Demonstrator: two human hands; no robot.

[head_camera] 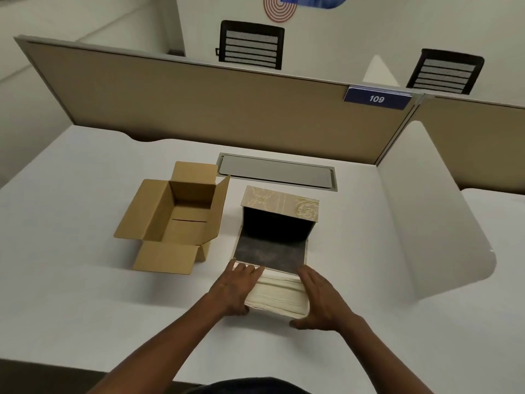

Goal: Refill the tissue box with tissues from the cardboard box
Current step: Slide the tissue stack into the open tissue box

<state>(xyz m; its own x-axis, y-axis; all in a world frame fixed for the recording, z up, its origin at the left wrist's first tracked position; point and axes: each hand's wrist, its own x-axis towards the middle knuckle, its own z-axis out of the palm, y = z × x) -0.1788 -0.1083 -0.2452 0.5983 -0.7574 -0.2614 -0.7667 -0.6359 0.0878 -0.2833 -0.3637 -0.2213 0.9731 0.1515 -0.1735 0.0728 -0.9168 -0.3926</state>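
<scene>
A stack of white tissues [277,294] lies on the desk just in front of the tissue box. My left hand [237,285] presses its left side and my right hand [319,298] its right side, so both grip the stack. The tissue box [279,201] is cream with a floral pattern and a dark inside. It lies open toward me, its dark flap [270,253] flat on the desk and touching the stack's far edge. The brown cardboard box [176,220] stands to the left, flaps spread, and no tissues show inside it.
The white desk [85,251] has a grey cable tray cover [277,172] behind the tissue box. A tan partition [199,100] with a blue "109" sign [376,98] closes the back. A white side panel [426,223] rises on the right. Two black chairs stand beyond.
</scene>
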